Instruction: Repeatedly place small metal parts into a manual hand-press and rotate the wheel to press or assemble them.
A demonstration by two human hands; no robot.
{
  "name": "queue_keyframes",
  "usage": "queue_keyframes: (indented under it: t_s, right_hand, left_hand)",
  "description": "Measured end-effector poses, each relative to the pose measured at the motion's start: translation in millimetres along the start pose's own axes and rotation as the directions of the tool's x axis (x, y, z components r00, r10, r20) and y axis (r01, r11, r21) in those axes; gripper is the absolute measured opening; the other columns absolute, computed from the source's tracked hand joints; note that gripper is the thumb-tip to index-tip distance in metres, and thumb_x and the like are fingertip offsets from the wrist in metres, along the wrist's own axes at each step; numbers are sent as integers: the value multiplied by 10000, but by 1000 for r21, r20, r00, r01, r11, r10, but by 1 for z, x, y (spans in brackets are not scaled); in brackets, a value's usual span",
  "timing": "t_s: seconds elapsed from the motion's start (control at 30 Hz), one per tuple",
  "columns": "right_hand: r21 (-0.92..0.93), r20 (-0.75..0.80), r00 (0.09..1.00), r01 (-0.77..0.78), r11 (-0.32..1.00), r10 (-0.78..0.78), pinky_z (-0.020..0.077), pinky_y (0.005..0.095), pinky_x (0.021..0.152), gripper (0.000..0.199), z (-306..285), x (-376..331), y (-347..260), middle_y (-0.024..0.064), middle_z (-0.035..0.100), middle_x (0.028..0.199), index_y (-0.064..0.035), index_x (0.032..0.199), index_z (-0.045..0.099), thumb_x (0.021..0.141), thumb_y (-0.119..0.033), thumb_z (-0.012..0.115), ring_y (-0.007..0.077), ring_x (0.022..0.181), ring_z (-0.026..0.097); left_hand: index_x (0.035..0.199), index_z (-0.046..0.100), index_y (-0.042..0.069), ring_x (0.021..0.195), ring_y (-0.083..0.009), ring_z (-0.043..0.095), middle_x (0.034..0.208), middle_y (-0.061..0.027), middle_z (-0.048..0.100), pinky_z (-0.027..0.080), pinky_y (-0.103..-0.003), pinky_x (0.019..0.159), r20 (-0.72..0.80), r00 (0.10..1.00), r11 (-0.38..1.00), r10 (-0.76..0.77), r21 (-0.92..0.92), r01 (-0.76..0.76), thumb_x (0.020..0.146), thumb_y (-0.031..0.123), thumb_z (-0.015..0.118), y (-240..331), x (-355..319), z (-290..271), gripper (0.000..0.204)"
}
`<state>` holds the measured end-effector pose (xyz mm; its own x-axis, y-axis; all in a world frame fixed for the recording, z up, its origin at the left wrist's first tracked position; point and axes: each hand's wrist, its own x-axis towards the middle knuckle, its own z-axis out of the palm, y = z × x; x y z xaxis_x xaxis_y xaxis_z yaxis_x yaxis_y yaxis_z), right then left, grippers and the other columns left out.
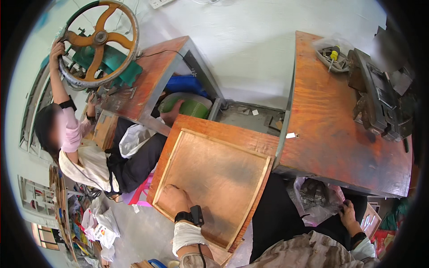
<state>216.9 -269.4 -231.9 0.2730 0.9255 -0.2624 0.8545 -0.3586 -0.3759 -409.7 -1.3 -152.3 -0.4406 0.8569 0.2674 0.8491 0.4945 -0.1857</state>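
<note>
My left hand (pixel 174 199) lies low over the left part of a shallow wooden tray (pixel 214 138), which has a thin raised rim. Its fingers are curled closed, and whatever they may hold is hidden. A clear plastic bag (pixel 308 219) with grey metal pieces (pixel 315 193) in it sits between my legs, under the edge of the right bench. My right hand (pixel 349 215) is closed on the bag's right edge. Both wrists wear dark bands, and the left one carries a small black device (pixel 196 215).
On the right bench (pixel 321 111) stand a dark metal machine (pixel 380 98) and a bag-lined bowl (pixel 342 65) with a yellow-handled screwdriver (pixel 334 53). At the left, a seated person (pixel 85 152) grips a large handwheel (pixel 99 37). White bags (pixel 102 225) lie on the floor.
</note>
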Motion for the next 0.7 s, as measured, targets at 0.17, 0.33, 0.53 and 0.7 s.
queue_keyframes:
  t_s: [0.17,0.33,0.53,0.7]
  right_hand:
    - [-13,7,1000,5,1000,-5,420,404,919,309,-1,5,-8,173,489,1129,-34,941,626,644,-37,713,358,1054,475]
    - [-14,-20,1000,-16,1000,16,415,405,922,316,-30,6,-12,172,499,1115,-37,940,619,636,-30,705,356,1047,475]
    - [88,-74,985,165,982,-158,457,420,873,274,-60,21,-32,195,594,1001,-52,958,640,699,-128,686,364,965,561]
    - [353,-92,920,387,852,-381,502,375,788,277,-115,3,-96,142,630,955,-53,953,644,691,-117,709,311,886,613]
  left_hand:
    - [810,659,19,715,-278,625,794,-119,657,465,-382,657,89,987,989,-131,-57,136,766,115,566,-10,6,11,140]
    - [854,585,44,663,-198,511,739,-67,547,416,-319,613,512,848,-352,138,-775,525,820,49,586,0,1,18,34]
    - [815,526,54,712,-167,429,762,-42,487,329,-265,597,24,699,-648,715,-353,675,774,56,683,98,-86,-144,162]
    - [793,534,39,720,-187,480,768,-70,532,395,-292,633,-181,582,-523,793,-691,498,748,112,724,173,-136,-214,209]
